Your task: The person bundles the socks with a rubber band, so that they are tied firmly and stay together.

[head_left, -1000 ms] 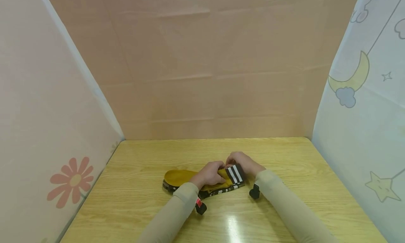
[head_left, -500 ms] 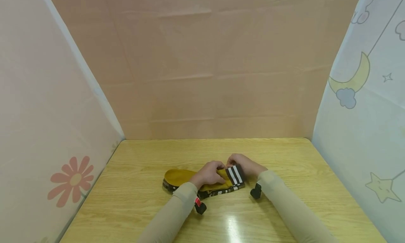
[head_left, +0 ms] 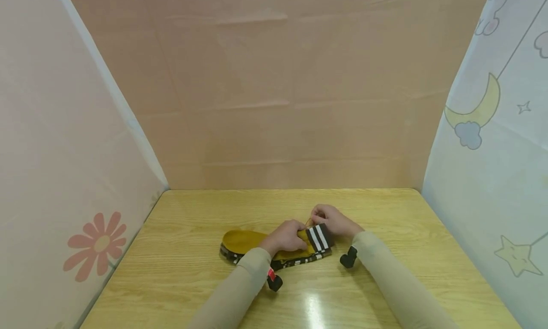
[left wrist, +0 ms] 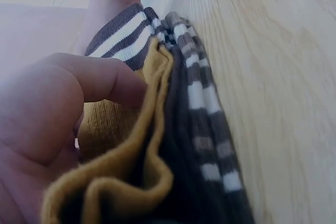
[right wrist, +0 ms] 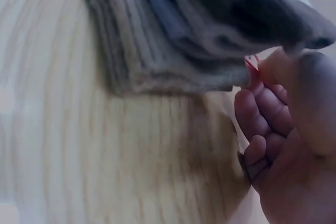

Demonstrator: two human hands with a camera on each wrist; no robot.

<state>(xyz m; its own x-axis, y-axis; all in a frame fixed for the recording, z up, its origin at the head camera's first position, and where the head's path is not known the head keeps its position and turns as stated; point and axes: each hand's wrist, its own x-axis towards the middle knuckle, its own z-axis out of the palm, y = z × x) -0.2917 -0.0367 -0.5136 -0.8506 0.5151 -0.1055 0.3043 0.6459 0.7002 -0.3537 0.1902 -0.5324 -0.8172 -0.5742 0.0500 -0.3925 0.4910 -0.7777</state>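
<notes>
A stack of socks lies flat on the table, with a mustard sock [head_left: 241,241] on top. The cuff [head_left: 318,237] of that sock is dark brown with white stripes. Beneath it are a dark sock [left wrist: 178,103] and brown-and-white patterned socks [left wrist: 202,108]. My left hand [head_left: 288,237] grips the stack near mid-length, its thumb [left wrist: 113,80] pressing on the mustard sock. Just beyond the cuff, my right hand [head_left: 331,219] pinches a thin red thread or band [right wrist: 252,66] between thumb and fingertips. The thread's other end is hidden by the socks.
The wooden table [head_left: 180,291] carries the socks near its middle. A plain tan backdrop [head_left: 274,105] closes off the far edge. Printed sheets stand at left [head_left: 64,129] and right [head_left: 492,176]. A black wrist camera [head_left: 348,257] hangs below the right wrist.
My right hand has drawn slightly up and away from the cuff, and a thin reddish strand now shows between it and the socks. My left hand stays nearly in place on the stack.
</notes>
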